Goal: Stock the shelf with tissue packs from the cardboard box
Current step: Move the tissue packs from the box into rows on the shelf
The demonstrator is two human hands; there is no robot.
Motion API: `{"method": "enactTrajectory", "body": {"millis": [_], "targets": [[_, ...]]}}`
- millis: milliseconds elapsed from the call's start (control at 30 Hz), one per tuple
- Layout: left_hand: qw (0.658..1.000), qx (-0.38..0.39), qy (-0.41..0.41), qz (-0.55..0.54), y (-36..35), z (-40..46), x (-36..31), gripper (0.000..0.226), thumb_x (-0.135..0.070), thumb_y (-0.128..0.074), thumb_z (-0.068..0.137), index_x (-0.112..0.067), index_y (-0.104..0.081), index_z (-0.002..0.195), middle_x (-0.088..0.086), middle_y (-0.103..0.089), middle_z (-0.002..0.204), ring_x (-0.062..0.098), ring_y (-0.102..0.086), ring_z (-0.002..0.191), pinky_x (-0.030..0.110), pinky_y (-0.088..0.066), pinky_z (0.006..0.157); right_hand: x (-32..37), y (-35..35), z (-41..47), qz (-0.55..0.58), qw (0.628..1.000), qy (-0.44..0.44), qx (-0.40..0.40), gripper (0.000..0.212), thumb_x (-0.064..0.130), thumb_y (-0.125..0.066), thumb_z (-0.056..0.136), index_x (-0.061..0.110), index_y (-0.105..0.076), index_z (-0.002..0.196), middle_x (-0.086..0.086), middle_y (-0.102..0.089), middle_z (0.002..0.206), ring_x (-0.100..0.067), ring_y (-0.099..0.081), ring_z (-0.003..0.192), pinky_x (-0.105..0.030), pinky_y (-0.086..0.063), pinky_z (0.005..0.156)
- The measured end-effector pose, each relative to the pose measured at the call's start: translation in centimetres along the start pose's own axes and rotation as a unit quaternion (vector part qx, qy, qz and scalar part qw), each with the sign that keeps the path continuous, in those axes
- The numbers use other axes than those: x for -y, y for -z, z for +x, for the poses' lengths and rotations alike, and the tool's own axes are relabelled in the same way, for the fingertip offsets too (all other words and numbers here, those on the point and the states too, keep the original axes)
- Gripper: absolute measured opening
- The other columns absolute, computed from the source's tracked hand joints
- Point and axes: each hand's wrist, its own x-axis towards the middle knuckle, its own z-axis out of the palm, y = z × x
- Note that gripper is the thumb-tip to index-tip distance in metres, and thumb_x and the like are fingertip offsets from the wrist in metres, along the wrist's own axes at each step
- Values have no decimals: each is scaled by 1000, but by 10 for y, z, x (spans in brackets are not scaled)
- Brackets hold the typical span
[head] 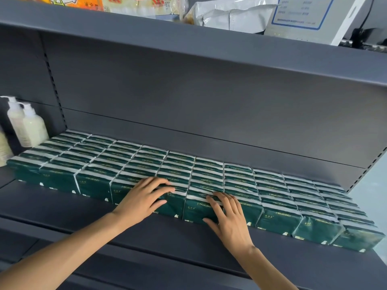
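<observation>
Pressing flat on the front row, the left hand (144, 197) lies with fingers spread and straight over the top edge of the green tissue packs (209, 181), and the right hand (227, 216) sits just beside it, fingers splayed across the face and top of the neighbouring pack, neither one curled round anything. Those packs stand upright in tight rows filling the grey shelf (146, 233) from left to right. Two pump bottles (27, 124) stand at the far left, and white bags (228, 15) sit above.
</observation>
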Motion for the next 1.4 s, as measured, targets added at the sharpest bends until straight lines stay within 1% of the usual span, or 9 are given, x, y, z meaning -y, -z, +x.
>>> {"method": "enactTrajectory", "body": {"millis": [233,367,500,667,800,900,967,1100,1400], "targets": [[1000,21,13,17,4,4,-1,47,-53,-34,98,-26,-48,133,-11,-50,134,8,-51,120,29,-45,105,-1,3,0,41,999,-7,11,41,39,-55,98,15,-56,132,-5,-52,139,-27,-49,129,-43,-38,109],[999,24,6,20,4,3,-2,41,-53,-35,98,-27,-53,124,-12,-49,131,6,-52,119,26,-37,106,-2,4,2,27,1000,7,1,38,39,-55,97,15,-60,127,-5,-56,135,-27,-52,124,-41,-36,109],[1000,21,11,13,7,6,-3,34,-48,-54,95,-28,-55,122,-13,-51,131,6,-53,118,29,-45,104,-1,12,10,-6,1000,29,4,37,41,-54,94,16,-61,120,-3,-59,125,-26,-57,109,-39,-38,103],[998,67,19,5,24,5,-3,50,-53,-53,94,-30,-47,139,-12,-45,142,5,-50,123,27,-42,108,1,26,18,52,999,0,12,37,47,-55,94,20,-61,118,2,-57,125,-22,-54,112,-35,-43,99],[995,73,71,-10,42,-5,-4,61,-60,-46,95,-34,-33,150,-12,-30,154,5,-38,136,25,-29,116,6,42,33,107,994,6,5,36,42,-57,97,19,-58,125,4,-54,130,-20,-53,115,-33,-44,99],[992,58,108,-26,59,-15,-7,66,-63,-49,93,-37,-29,150,-15,-27,155,3,-35,138,28,-26,118,14,52,47,169,986,8,14,38,38,-59,98,18,-55,130,7,-53,131,-16,-52,116,-29,-45,99],[990,39,128,-43,71,-25,-9,68,-64,-52,92,-36,-30,150,-16,-28,154,2,-33,140,32,-27,120,22,56,55,213,977,12,29,40,36,-59,97,18,-52,133,9,-51,133,-14,-50,119,-27,-44,101],[983,14,173,-54,96,-50,-16,68,-60,-57,91,-37,-33,150,-17,-28,152,-1,-31,139,26,-27,117,45,57,69,269,960,51,63,48,33,-61,97,19,-46,140,11,-46,139,-10,-43,129,-25,-39,108],[965,4,261,8,140,-142,-27,63,-53,-61,92,-33,-37,147,-14,-37,147,5,-38,135,30,-29,118,129,39,89,329,924,150,125,61,43,-56,98,21,-34,150,6,-41,147,-11,-35,137,-29,-33,114]]}}
